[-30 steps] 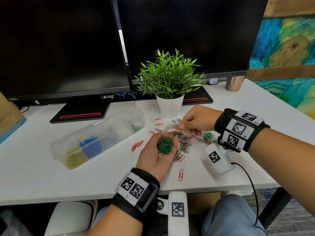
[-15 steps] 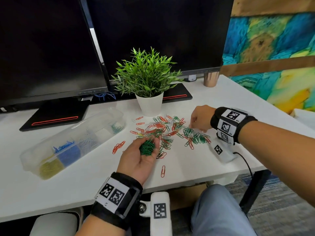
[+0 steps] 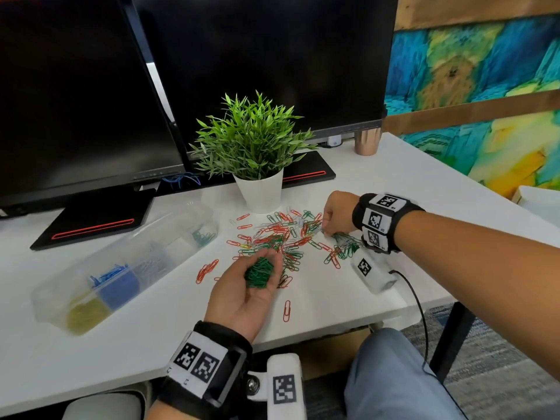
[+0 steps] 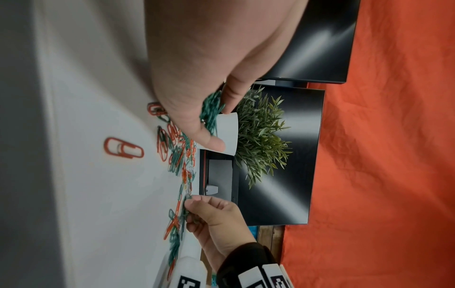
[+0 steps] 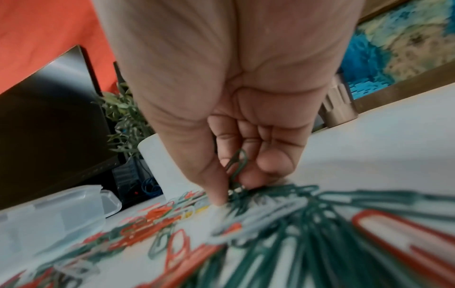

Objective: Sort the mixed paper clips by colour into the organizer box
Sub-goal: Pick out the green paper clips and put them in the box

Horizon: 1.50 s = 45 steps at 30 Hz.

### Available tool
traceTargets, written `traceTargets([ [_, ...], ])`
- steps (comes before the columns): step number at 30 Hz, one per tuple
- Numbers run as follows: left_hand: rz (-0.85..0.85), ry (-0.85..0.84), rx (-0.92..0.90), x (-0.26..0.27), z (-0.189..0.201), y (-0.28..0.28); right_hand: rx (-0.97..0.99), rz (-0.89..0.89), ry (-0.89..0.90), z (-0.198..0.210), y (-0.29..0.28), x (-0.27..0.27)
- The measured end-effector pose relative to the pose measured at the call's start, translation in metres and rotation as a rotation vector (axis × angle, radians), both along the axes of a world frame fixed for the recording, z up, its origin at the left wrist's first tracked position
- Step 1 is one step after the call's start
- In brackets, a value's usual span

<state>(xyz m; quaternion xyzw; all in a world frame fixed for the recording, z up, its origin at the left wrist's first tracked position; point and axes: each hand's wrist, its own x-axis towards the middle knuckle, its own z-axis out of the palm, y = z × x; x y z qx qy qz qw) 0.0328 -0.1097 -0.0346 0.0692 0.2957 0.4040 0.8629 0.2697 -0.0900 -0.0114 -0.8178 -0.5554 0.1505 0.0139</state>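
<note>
A scatter of red, green and a few clear paper clips (image 3: 281, 234) lies on the white desk in front of the plant pot. My left hand (image 3: 245, 286) is palm up above the desk and cups a bundle of green clips (image 3: 259, 272), also seen in the left wrist view as green clips (image 4: 210, 111) between thumb and fingers. My right hand (image 3: 335, 212) is at the right side of the scatter; its thumb and fingers pinch green clips (image 5: 237, 165) at the desk surface. The clear organizer box (image 3: 121, 268) lies to the left with yellow, blue, clear and green clips in separate compartments.
A potted plant (image 3: 257, 165) stands just behind the clips. Two dark monitors (image 3: 242, 56) on black stands fill the back. A copper cup (image 3: 367, 142) stands at the back right. A single red clip (image 3: 286, 310) lies near the front edge.
The right hand has moved from the middle of the scatter to its right side. The left hand still cups the green bundle. The head view has turned to the right.
</note>
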Motion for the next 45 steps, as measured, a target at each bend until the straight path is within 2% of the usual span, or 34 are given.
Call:
traceTargets([
  [2,-0.016,0.004,0.003,0.002,0.002,-0.002,0.014,-0.007,0.104,0.005,-0.002,0.002],
  [8,-0.044,-0.027,-0.076,0.012,0.0,0.001,0.165,0.002,0.751,0.032,-0.014,-0.017],
  [11,-0.078,-0.032,-0.112,0.023,0.005,0.0,0.154,0.115,0.87,0.037,-0.016,-0.036],
  [14,-0.066,-0.017,-0.12,0.031,0.011,-0.001,0.153,0.186,0.835,0.038,-0.016,-0.042],
  [17,-0.037,-0.003,-0.11,0.034,0.01,0.002,0.221,0.105,0.758,0.041,-0.017,-0.029],
  [19,-0.037,-0.01,-0.095,0.034,0.008,0.002,0.224,0.033,0.567,0.04,-0.017,-0.016],
  [22,-0.048,-0.007,-0.074,0.033,0.007,0.002,0.112,-0.016,0.115,0.035,-0.019,0.0],
  [23,-0.054,-0.004,-0.066,0.033,0.006,0.002,0.049,-0.02,0.016,0.033,-0.02,0.002],
  [25,-0.063,-0.008,-0.051,0.033,0.006,0.001,-0.063,-0.037,-0.059,0.029,-0.024,0.003],
  [27,-0.077,-0.01,-0.033,0.032,0.007,0.001,-0.107,-0.04,-0.084,0.025,-0.024,0.003],
  [30,-0.095,0.014,-0.034,0.029,0.012,0.006,-0.067,-0.033,-0.069,0.015,-0.017,0.006],
  [35,0.014,0.029,0.019,-0.001,0.037,0.045,-0.06,-0.043,-0.036,0.005,-0.007,0.015],
  [41,0.178,0.255,0.173,-0.058,0.074,0.122,-0.005,-0.086,0.122,0.003,-0.008,0.027],
  [45,0.17,0.487,0.205,-0.066,0.085,0.16,-0.02,-0.102,0.139,0.003,-0.008,0.029],
])
